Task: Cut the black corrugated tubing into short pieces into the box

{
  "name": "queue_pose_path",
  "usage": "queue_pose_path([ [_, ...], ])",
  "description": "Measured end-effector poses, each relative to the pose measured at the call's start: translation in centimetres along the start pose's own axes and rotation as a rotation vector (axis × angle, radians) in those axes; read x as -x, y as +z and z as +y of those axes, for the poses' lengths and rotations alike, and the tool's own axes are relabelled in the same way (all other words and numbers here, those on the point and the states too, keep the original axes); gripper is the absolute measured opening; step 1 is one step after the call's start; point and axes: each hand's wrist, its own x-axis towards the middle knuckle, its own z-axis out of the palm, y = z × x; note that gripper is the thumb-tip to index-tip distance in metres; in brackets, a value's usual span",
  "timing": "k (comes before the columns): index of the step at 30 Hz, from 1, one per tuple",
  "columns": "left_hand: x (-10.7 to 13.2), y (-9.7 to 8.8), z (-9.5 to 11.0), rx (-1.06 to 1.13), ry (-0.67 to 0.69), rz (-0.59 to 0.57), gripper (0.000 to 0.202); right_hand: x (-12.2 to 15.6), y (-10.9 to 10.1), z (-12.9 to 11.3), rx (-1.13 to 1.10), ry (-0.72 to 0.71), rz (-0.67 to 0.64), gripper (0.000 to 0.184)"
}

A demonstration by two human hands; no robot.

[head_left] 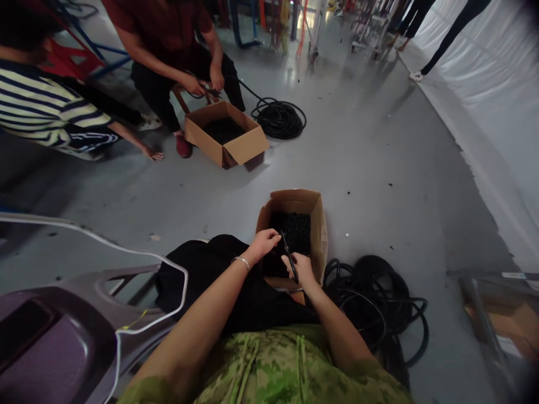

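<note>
My right hand [301, 268] is closed around a pair of dark cutters [288, 253], whose narrow jaws point up and away from me. Close to the jaws, my left hand [266, 241] has its thumb and fingers pinched together; whatever is between them is too small and dark to make out. Both hands are over an open cardboard box [320, 235] standing between my knees. Inside it lies a heap of small black pieces [298, 227]. Coils of black hose [374, 292] lie on the floor just right of the box.
Ahead, a seated person works over another cardboard box [246, 147] beside a coil of black hose [280, 119]. A person in a striped shirt crouches at left. A purple plastic chair [54, 342] with a white cable [185, 280] is at my left; another box [517, 322] is far right.
</note>
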Motion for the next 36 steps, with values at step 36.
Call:
queue_pose_path([
  [36, -0.4, 0.4, -1.0, -0.143, -0.170, 0.002, 0.020, 2.8, 3.9, 4.8, -0.045, 0.197, 0.055, 0.055],
])
